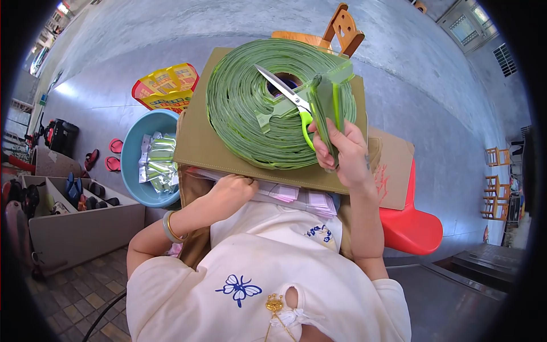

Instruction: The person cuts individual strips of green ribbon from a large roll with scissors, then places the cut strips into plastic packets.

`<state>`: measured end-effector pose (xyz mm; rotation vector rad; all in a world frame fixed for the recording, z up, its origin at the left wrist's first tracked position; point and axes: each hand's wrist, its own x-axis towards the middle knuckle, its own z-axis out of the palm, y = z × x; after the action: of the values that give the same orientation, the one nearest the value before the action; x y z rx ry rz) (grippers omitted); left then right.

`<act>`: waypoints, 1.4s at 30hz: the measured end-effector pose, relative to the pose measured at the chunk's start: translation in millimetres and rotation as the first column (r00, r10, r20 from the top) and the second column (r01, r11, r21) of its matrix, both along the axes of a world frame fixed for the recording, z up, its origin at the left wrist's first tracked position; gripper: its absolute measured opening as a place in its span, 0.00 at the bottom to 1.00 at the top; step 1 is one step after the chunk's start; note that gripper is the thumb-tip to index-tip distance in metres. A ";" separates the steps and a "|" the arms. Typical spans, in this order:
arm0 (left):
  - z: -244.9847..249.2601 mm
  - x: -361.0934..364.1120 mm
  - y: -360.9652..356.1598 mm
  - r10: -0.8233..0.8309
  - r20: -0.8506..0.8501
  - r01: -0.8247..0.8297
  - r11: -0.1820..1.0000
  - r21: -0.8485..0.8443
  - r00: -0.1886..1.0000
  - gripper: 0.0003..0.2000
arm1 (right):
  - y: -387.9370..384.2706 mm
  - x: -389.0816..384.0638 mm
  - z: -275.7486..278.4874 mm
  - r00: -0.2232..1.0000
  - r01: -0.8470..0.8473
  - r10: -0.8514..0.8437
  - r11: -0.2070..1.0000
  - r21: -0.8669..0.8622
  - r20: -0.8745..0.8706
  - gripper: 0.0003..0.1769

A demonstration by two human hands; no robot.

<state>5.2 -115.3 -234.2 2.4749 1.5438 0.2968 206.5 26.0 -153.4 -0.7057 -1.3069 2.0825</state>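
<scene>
My right hand [345, 149] is closed round a bunched green plastic strip [327, 100], held up over the roll's right side. Beneath it lies a big flat roll of green plastic strip [239, 108] with a dark hollow core. Scissors [293, 98] with lime-green handles rest on the roll, blades apart and pointing up-left; their handle is partly hidden by the strip and my fingers. My left hand [231, 196] has curled fingers at the near edge of the olive-brown board [196, 134], by pink-and-white packets [285, 192] in my lap. What those fingertips pinch is hidden.
Left of the board stands a blue basin [131, 154] holding several silver-and-green packets [162, 162], with a red-and-yellow bag [168, 85] behind. A shoe rack [85, 228] is farther left. On the right are cardboard [393, 171] and a red chair [413, 228]; a wooden chair [345, 31] is beyond.
</scene>
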 end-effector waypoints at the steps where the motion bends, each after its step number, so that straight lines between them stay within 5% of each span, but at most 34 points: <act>1: 5.9 -1.1 0.2 0.019 -0.034 -0.020 0.999 -0.050 0.999 0.04 | -0.8 -1.0 0.5 1.000 -0.005 0.005 1.000 -0.002 0.000 0.17; 5: 8.7 -7.6 6.1 0.107 0.089 -0.103 0.993 -0.049 0.990 0.01 | -3.2 -3.0 1.8 0.999 -0.029 0.029 1.000 -0.002 0.013 0.17; 11: 46.8 -9.4 17.3 0.196 0.267 -0.109 0.945 -0.308 0.943 0.06 | -1.1 1.0 3.0 0.998 -0.048 0.047 0.998 -0.033 -0.046 0.17; 14: 52.6 -13.2 21.3 0.219 0.275 -0.140 0.950 -0.279 0.936 0.07 | -1.4 1.0 5.6 0.997 -0.055 0.054 0.998 -0.031 -0.049 0.17; 20: 27.7 -12.4 7.3 -0.010 0.144 0.002 0.998 0.057 0.990 0.11 | -3.9 1.2 9.0 0.997 -0.076 0.076 0.997 -0.034 -0.014 0.17; 23: 43.4 -7.5 -4.5 -0.122 0.292 0.133 0.991 -0.018 0.949 0.11 | -4.0 0.6 9.2 0.996 -0.083 0.082 0.996 -0.038 -0.030 0.18; 27: 22.5 -1.2 -17.2 -0.095 0.171 0.136 0.959 -0.250 0.981 0.08 | -5.0 0.7 8.2 0.995 -0.093 0.091 0.994 -0.057 -0.042 0.18; 30: 10.7 -15.0 -13.3 0.010 0.331 0.080 0.963 -0.257 0.944 0.07 | -5.5 0.9 11.0 0.996 -0.090 0.088 0.994 -0.061 -0.029 0.18; 33: 66.7 -50.7 3.3 0.242 0.430 -0.246 0.968 -0.048 0.870 0.07 | -4.9 1.6 11.0 0.997 -0.066 0.064 0.997 -0.045 -0.053 0.18; 34: 84.9 -67.3 5.8 0.425 0.424 -0.472 0.882 0.005 0.800 0.06 | -4.4 0.6 10.8 0.996 -0.062 0.059 0.997 -0.046 -0.061 0.18; 36: 99.0 -129.0 14.5 0.660 0.469 -0.806 0.529 0.265 0.587 0.11 | -4.5 1.2 10.7 0.996 -0.045 0.041 0.998 -0.051 -0.074 0.18; 38: 112.3 -189.5 9.0 0.969 0.081 -0.761 0.128 0.636 0.231 0.16 | -4.9 4.4 11.1 0.997 -0.040 0.037 0.998 -0.051 -0.072 0.17; 40: 115.6 -183.2 9.1 0.956 -0.062 -0.403 0.179 0.898 0.287 0.19 | -1.1 3.9 13.2 0.995 -0.013 0.009 0.999 -0.049 -0.096 0.17; 42: 111.2 -156.8 -4.2 0.817 -0.095 -0.542 0.460 0.703 0.569 0.19 | -0.7 3.7 13.6 0.994 0.001 -0.009 0.997 -0.072 -0.111 0.17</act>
<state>-151.6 -119.5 -123.0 2.1664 3.1186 0.4549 210.1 25.3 -139.8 -0.6127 -1.1729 2.1424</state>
